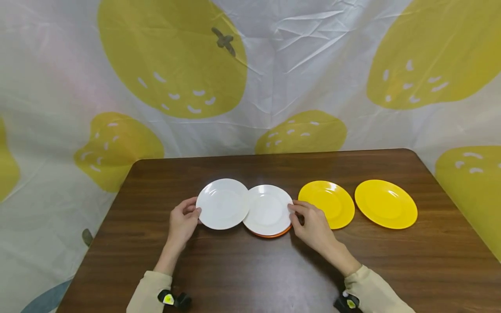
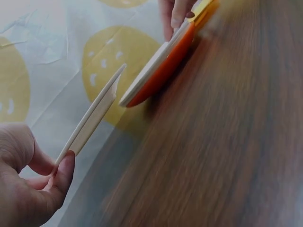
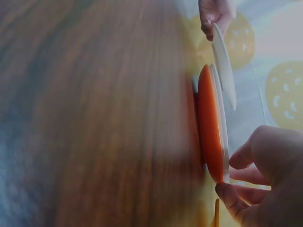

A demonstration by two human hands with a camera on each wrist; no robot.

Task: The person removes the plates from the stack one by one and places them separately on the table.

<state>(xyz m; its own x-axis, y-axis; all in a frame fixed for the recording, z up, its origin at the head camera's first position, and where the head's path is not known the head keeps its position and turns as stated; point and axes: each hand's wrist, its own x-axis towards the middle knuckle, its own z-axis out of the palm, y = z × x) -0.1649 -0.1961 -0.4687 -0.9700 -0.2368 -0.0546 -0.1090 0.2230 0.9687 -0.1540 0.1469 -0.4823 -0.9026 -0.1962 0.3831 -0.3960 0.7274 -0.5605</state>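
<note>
My left hand [image 1: 185, 221] pinches the left rim of a white plate [image 1: 222, 204]. The left wrist view shows this plate [image 2: 92, 116] raised off the table and tilted. Its right edge overlaps, from above, a second white plate [image 1: 268, 211] in the head view. That second plate lies on an orange plate [image 3: 210, 125], whose edge shows beneath it. At the right rim of this stack, my right hand [image 1: 313, 224] pinches the white plate between thumb and fingers. How many plates the stack holds, I cannot tell.
Two yellow plates lie to the right on the brown wooden table [image 1: 250, 269]: a nearer one [image 1: 328, 203] partly behind my right hand, and another [image 1: 385, 204] farther right. A white cloth [image 1: 270, 82] with yellow fruit prints hangs behind the table.
</note>
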